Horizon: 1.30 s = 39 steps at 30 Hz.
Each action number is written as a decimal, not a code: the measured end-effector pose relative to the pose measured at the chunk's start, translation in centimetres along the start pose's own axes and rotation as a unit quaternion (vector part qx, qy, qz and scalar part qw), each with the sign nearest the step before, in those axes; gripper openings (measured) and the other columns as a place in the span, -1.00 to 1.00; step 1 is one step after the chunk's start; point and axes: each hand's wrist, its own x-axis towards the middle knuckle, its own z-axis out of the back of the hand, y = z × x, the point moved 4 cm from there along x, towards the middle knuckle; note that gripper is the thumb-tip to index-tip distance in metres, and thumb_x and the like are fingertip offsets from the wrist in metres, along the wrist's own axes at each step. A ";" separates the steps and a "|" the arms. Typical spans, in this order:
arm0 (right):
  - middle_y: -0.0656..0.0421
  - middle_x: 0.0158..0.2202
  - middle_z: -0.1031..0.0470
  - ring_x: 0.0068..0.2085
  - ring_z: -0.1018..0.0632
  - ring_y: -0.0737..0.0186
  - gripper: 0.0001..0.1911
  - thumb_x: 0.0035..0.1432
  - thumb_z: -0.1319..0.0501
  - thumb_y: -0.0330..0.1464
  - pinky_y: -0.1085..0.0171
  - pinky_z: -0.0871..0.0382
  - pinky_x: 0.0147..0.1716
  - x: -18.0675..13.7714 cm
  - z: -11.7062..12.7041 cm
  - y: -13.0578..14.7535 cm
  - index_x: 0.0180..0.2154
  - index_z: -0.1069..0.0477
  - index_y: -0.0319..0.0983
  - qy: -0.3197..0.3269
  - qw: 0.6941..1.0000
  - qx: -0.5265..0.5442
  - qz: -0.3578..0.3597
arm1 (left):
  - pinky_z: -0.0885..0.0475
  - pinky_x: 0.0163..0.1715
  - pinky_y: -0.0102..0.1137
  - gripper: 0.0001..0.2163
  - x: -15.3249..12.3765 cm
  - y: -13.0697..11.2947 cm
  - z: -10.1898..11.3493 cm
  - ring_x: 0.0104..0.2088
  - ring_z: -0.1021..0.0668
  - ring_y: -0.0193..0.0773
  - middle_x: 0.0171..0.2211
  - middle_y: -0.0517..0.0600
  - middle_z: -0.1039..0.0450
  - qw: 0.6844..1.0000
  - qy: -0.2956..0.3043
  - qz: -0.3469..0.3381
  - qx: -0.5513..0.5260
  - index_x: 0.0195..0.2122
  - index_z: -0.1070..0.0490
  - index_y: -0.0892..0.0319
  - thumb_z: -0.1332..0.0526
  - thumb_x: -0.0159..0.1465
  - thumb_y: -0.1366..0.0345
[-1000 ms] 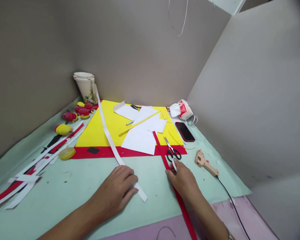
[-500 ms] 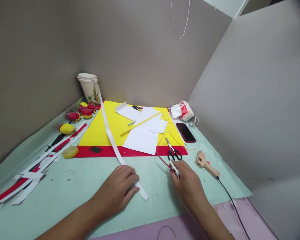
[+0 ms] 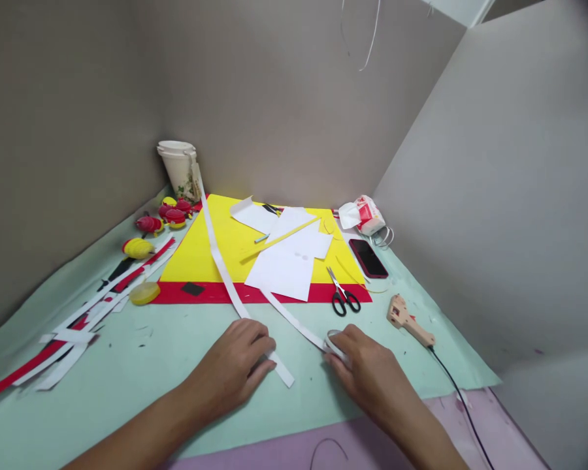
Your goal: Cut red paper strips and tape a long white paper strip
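My left hand (image 3: 235, 356) rests near the front of the table, its thumb and fingers closed over a long white paper strip (image 3: 215, 254). The strip reaches back towards the white bucket (image 3: 177, 166), and its short near end pokes out past my fingers. My right hand (image 3: 362, 359) pinches a small coil of white paper strip (image 3: 334, 339). From that coil a loose tail (image 3: 289, 318) stretches leftward to the front edge of the red sheet (image 3: 230, 294). Black-handled scissors (image 3: 340, 297) lie just beyond my right hand.
To the right are a glue gun (image 3: 406, 320) with a trailing cord, a phone (image 3: 368, 258) and a tissue pack (image 3: 370, 215). White paper pieces (image 3: 284, 271) cover part of a yellow sheet (image 3: 191, 261). At left lie cut strips (image 3: 78, 326), a yellow disc (image 3: 144, 294) and several red-and-yellow pieces (image 3: 149, 225).
The coil's loose tail, earlier curving up beside the scissors with its red side showing, now stretches leftward, white side showing. My right hand has turned slightly; the left stays on its strip.
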 end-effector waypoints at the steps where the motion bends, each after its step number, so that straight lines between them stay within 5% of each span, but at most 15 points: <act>1: 0.20 -0.29 -0.43 -0.34 -0.50 0.22 -0.92 0.25 -0.13 -0.36 0.31 -0.16 -0.44 0.0 0.1 -0.1 -0.26 -0.40 -0.14 0.004 1.000 0.024 0.001 | -0.32 -0.11 -0.15 -0.86 0.0 0.0 0.0 -0.15 -0.39 -0.11 -0.18 0.08 -0.36 1.000 0.003 -0.001 -0.004 -0.14 -0.40 0.15 -0.09 0.35 0.33; 14: 0.13 -0.23 -0.48 -0.16 -0.47 0.10 -0.91 0.22 -0.19 -0.39 0.25 -0.27 -0.26 1.9 -2.5 0.2 -0.21 -0.43 -0.18 -0.061 0.995 0.080 -0.005 | -0.33 -0.10 -0.18 -0.91 0.0 0.1 -0.4 -0.12 -0.39 -0.11 -0.13 0.05 -0.36 0.998 0.017 -0.001 -0.052 -0.18 -0.42 0.10 -0.19 0.30 0.31; 22: 0.15 -0.28 -0.46 -0.21 -0.46 0.12 -0.90 0.20 -0.21 -0.37 0.27 -0.22 -0.33 2.1 -2.9 0.3 -0.39 -0.37 -0.18 -0.026 0.998 0.056 -0.020 | -0.34 -0.11 -0.19 -0.93 -0.1 0.2 -0.6 -0.13 -0.41 -0.12 -0.14 0.06 -0.38 0.998 0.007 -0.009 -0.057 -0.21 -0.41 0.12 -0.21 0.29 0.30; 39: 0.19 -0.29 -0.41 -0.25 -0.43 0.19 -0.94 0.15 -0.16 -0.38 0.28 -0.19 -0.32 1.7 -2.4 -0.2 -0.38 -0.32 -0.18 0.049 0.990 0.119 -0.055 | -0.34 -0.13 -0.20 -0.93 0.0 0.6 -0.6 -0.15 -0.42 -0.13 -0.17 0.06 -0.40 0.999 -0.007 -0.007 -0.035 -0.22 -0.38 0.15 -0.21 0.29 0.31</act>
